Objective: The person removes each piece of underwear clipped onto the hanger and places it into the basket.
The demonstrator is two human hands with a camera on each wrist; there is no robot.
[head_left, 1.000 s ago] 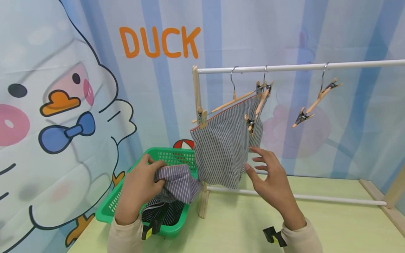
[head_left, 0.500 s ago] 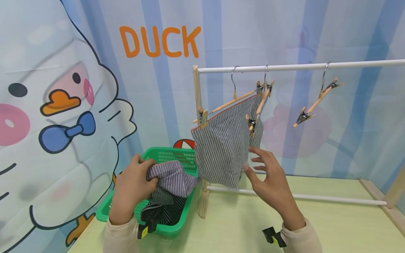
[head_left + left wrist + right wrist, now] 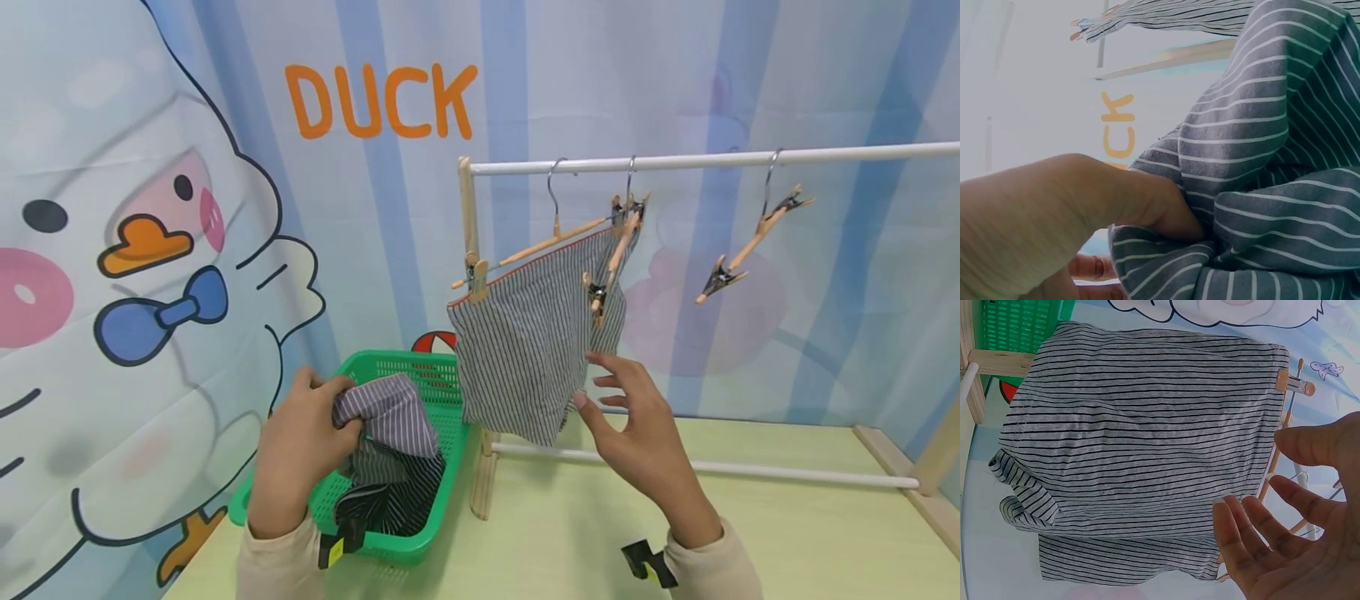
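Note:
My left hand [image 3: 296, 454] pinches a grey-purple garment with white stripes [image 3: 393, 408], bunched and drooping over the green basket [image 3: 442, 379]. The left wrist view has the thumb [image 3: 1154, 206] pressed into the folds of this cloth. Darker striped clothes [image 3: 408, 500] lie in the basket below it. A grey, black-striped garment with a red top edge [image 3: 517, 358] hangs from a clip hanger [image 3: 558, 237]. Beside its right edge is my right hand [image 3: 641, 433], fingers spread and gently bent, holding nothing; the fingertips overlap the cloth in the right wrist view.
A white rail [image 3: 697, 158] on a wooden stand carries the hangers. Two bare clip hangers, one [image 3: 618, 254] crowding the hung garment and another [image 3: 750, 237] farther right, dangle there. A low white bar [image 3: 795, 472] runs near the pale table [image 3: 570, 533].
My left hand has moved left with the grey-purple garment, uncovering more of the clothes in the basket. The hanging garment has swung slightly left. My right hand has barely moved.

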